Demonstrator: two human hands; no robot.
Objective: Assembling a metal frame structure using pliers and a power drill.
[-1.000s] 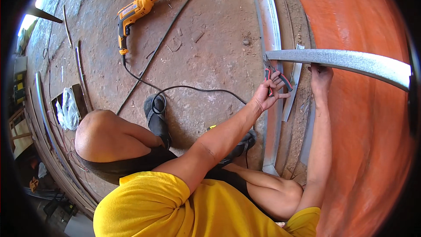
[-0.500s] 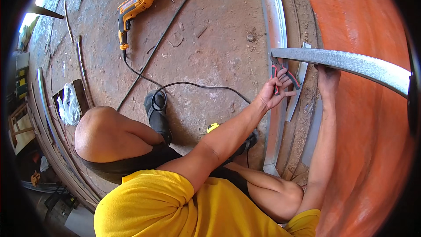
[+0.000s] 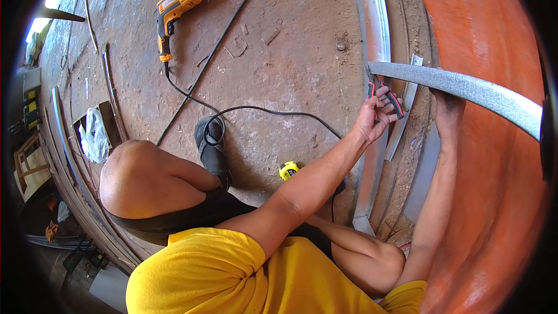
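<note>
My left hand [image 3: 375, 117] is closed around pliers [image 3: 390, 97] with red and black handles, which are spread apart. Their dark jaws are at the near end of a long galvanized metal profile [image 3: 465, 84], where it meets another metal profile [image 3: 372, 17] lying on the ground. My right hand [image 3: 447, 107] holds the upper profile from below, a little way along from the pliers. Its fingers are partly hidden behind the metal.
An orange drill [image 3: 183, 3] lies on the ground, its black cord [image 3: 261, 109] looping past my shoe. A yellow tape measure [image 3: 288, 170] sits by my left forearm. Orange sheeting [image 3: 494, 197] covers the right side. A plastic bag [image 3: 94, 136] and metal strips lie at left.
In the picture, both hands, the pliers and the metal profiles sit slightly further right. More of the tape measure shows beside my left forearm. The grip of both hands looks the same.
</note>
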